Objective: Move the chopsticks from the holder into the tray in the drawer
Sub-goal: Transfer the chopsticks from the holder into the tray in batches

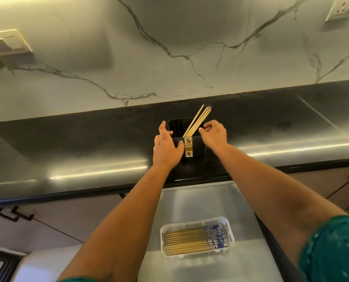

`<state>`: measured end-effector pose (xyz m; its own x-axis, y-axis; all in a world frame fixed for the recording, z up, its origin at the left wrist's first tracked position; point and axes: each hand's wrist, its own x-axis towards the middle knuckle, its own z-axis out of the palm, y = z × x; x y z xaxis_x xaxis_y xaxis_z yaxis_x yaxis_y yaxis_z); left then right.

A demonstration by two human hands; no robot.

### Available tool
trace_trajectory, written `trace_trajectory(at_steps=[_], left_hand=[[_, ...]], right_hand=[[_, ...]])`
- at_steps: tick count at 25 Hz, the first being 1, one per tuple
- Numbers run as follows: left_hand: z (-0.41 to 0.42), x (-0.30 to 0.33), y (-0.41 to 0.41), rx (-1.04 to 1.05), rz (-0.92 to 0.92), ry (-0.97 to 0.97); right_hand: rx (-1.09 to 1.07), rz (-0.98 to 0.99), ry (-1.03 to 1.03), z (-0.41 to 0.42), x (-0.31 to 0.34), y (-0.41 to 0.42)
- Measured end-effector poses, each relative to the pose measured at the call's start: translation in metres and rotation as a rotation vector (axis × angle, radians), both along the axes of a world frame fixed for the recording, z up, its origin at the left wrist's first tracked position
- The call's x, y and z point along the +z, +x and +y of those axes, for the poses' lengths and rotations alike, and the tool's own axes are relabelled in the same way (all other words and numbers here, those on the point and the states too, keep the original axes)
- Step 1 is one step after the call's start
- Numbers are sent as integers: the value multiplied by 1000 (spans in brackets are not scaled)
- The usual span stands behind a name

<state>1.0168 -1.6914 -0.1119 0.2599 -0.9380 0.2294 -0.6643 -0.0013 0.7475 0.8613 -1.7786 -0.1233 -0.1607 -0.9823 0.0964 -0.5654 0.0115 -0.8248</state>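
Two bare hands at frame centre, both on the square black plastic chopstick holder that stands on the dark glossy countertop. Left hand wraps the holder's left side, thumb across its front wall, fingers over the left rim. Right hand sits at the holder's right rim, fingers curled; fingertips meet the bundle of plain light wooden chopsticks — looks like a pinch, contact point partly hidden. That bundle leans up and right out of the holder. Cream label strip with small brown motifs runs down the holder's front face.

Lower centre: open drawer with pale grey floor, white slotted plastic tray in it. Tray holds a flat row of wooden chopsticks with blue-and-white patterned ends, patterned ends to the right.

White marble-veined backsplash fills the upper frame; wall socket upper right, switch plate upper left. Green sleeve lower right.
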Motion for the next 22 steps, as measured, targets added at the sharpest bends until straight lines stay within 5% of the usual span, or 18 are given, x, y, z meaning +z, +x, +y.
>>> trace_trajectory(at_steps=[9, 22], left_hand=[[-42, -21, -5, -54, 83, -7], [-51, -20, -7, -57, 152, -77]], right_hand=[[-250, -261, 178, -95, -1, 9], [-276, -298, 232, -96, 29, -1]])
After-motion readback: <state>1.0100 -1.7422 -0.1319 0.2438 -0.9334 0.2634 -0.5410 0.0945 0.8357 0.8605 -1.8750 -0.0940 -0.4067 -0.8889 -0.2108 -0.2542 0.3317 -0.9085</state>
